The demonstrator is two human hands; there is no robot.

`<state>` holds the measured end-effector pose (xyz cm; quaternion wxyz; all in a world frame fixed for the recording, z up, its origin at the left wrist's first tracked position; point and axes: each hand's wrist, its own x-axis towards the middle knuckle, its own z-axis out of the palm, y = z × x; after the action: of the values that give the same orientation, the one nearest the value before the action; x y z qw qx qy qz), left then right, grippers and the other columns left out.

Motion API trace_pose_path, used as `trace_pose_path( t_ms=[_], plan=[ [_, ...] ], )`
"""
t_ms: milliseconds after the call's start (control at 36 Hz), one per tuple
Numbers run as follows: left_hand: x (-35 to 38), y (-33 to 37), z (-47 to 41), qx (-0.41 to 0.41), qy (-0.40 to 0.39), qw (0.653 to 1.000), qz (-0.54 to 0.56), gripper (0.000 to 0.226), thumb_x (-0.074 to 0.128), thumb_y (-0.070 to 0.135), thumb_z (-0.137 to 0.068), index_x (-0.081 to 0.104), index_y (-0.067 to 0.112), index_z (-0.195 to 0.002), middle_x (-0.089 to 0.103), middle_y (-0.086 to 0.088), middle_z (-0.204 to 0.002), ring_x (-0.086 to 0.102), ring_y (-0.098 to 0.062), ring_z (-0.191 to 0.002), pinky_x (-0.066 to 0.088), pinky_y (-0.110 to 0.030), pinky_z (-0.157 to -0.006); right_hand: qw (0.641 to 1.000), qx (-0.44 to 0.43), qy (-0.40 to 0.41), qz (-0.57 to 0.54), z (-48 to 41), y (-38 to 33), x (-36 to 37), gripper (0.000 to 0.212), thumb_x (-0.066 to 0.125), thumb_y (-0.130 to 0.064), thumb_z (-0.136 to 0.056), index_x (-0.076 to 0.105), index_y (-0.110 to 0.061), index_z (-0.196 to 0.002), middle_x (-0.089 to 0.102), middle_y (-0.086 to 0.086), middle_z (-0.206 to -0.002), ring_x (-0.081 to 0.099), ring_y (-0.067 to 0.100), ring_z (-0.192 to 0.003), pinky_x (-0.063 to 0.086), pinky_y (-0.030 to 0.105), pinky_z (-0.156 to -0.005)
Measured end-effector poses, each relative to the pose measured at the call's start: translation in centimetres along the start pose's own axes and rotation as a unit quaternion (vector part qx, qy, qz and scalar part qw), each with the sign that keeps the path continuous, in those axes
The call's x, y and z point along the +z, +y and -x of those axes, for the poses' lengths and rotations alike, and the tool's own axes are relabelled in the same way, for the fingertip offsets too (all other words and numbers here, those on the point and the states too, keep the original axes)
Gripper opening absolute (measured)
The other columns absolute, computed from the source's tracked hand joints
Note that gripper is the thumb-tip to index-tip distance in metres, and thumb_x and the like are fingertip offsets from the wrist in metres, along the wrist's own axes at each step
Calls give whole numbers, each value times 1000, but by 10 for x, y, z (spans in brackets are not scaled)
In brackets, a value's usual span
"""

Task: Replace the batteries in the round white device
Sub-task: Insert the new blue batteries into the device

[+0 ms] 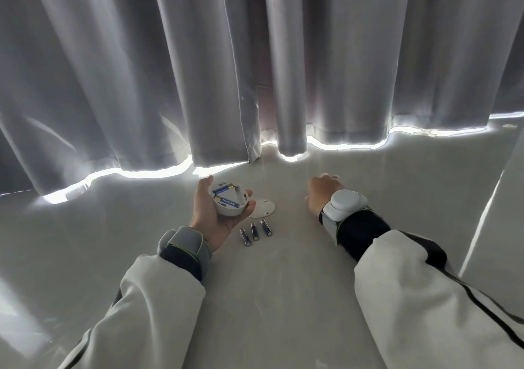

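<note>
Cradling round white device [229, 201] in left hand [211, 221] | right hand [321, 194] empty, well apart | 3 batteries [256, 232] between hands

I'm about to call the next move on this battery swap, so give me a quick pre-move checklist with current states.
1. Round white device held securely in the left hand, open side up: ok.
2. Cover off, lying flat on the floor beside the device: ok.
3. Compartment emptied: not ok, blue batteries sit inside.
4. Three loose batteries within reach, apart from each other: ok.
5. Right hand free, resting on the floor: ok.
6. Whether the loose batteries are fresh: cannot tell.
</note>
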<state>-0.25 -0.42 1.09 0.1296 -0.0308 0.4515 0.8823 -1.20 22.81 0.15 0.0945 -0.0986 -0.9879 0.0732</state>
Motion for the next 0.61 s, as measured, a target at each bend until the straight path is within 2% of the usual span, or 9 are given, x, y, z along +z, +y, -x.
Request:
trace_pose_path(
  t_ms=[56, 139, 222, 333, 472, 611],
  plan=[
    [1, 1, 1, -1, -1, 1000, -4, 61, 46, 52, -105, 56, 0, -136, 71, -27, -104, 67, -38, -77, 65, -39, -58, 1000, 0, 8, -22, 0, 0, -1, 25, 58, -10, -96, 72, -6, -117, 69, 16, -124, 63, 38, -120, 53, 36, -97],
    [1, 1, 2, -3, 0, 1000, -7, 61, 46, 52, -105, 56, -1, -135, 72, -27, -105, 67, -38, -78, 65, -38, -57, 999, -14, 1, -41, -1, 0, -4, 30, 56, 0, -90, 75, -7, -111, 74, 13, -117, 69, 37, -112, 58, 38, -96],
    [1, 0, 3, -4, -4, 1000, -13, 59, 46, 52, -106, 56, 0, -131, 72, -27, -104, 67, -39, -78, 64, -38, -57, 998, -43, -12, -50, -2, 1, -2, 32, 55, 0, -91, 70, -9, -117, 74, 11, -119, 67, 35, -116, 54, 38, -99],
    [3, 0, 4, -6, -6, 1000, -18, 62, 46, 52, -105, 56, 0, -137, 70, -27, -107, 66, -39, -79, 64, -37, -56, 994, -80, -18, -69, -4, -4, 4, 37, 57, -4, -92, 61, -17, -127, 66, 7, -128, 60, 30, -123, 49, 37, -104],
    [2, -1, 3, -7, -9, 1000, -20, 62, 46, 53, -105, 57, -3, -131, 71, -26, -106, 70, -37, -69, 63, -37, -56, 992, -92, -2, -87, -6, -11, 6, 36, 58, -3, -93, 66, -20, -124, 59, 8, -132, 58, 32, -126, 47, 38, -108],
    [1, -1, 2, -9, -13, 999, -31, 64, 43, 53, -106, 58, -4, -130, 71, -26, -106, 70, -37, -69, 63, -37, -55, 974, -107, 67, -190, -2, -22, 3, 33, 51, -1, -103, 74, -17, -119, 58, 10, -132, 58, 29, -123, 41, 33, -107]
  ],
)
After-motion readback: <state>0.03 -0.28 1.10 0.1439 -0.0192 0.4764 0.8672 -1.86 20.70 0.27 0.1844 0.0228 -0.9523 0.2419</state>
